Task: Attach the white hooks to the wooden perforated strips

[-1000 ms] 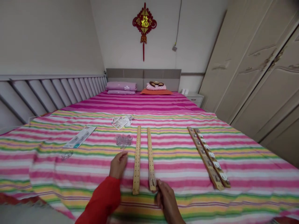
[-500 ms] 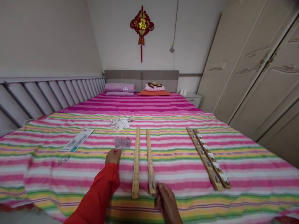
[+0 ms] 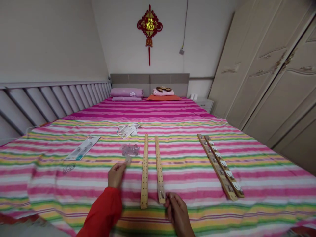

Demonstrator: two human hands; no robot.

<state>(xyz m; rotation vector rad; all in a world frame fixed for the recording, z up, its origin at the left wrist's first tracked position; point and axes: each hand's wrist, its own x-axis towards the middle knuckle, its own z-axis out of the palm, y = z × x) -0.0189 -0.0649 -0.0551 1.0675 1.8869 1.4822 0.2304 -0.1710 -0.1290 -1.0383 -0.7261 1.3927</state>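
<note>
My left hand (image 3: pixel 116 175), in a red sleeve, pinches a small clear plastic packet (image 3: pixel 128 159) just on the near side of a pile of clear packets (image 3: pixel 130 149). Two narrow wooden strips with rows of holes lie lengthwise in the middle: the left strip (image 3: pixel 144 171) and the right strip (image 3: pixel 159 164). On the near end of the right strip rests a clear packet with a small metal piece (image 3: pixel 161 190). My right hand (image 3: pixel 178 210) is closed beside that end, thumb and finger together at its edge; what they grip is too small to make out.
To the right lie two more wooden strips, one carrying metal pieces (image 3: pixel 218 169), the other round white pieces (image 3: pixel 223 163). On the left are a flat package (image 3: pixel 83 148) and a thin wire-like bundle (image 3: pixel 69 168). White cards (image 3: pixel 127 131) lie farther back on the striped bedsheet (image 3: pixel 192 164).
My left hand has drawn back slightly from the pile of packets, with a clear packet now visible in its fingertips. My right hand stays almost where it was.
</note>
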